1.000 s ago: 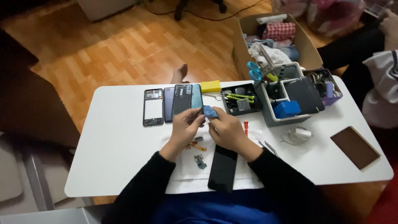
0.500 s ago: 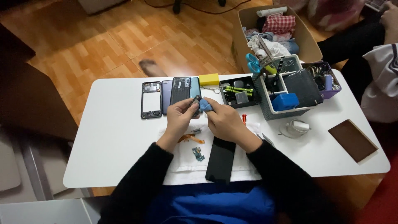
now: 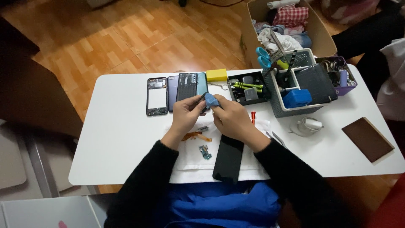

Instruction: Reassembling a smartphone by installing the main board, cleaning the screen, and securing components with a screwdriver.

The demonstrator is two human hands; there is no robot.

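Both hands are meeting over the white worktop [image 3: 118, 135]: the left hand [image 3: 187, 113] is pinching a small dark part [image 3: 201, 100], the right hand [image 3: 230, 118] is pinching a blue cloth [image 3: 211, 100] against it, with a black phone [image 3: 228, 158] lying at six o'clock.

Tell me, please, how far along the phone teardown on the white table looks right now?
Done: a bare phone frame and back covers lie apart, with small circuit parts on the white cloth. In hand: left hand and right hand work a small blue piece. Left: the black screen panel lies untouched.
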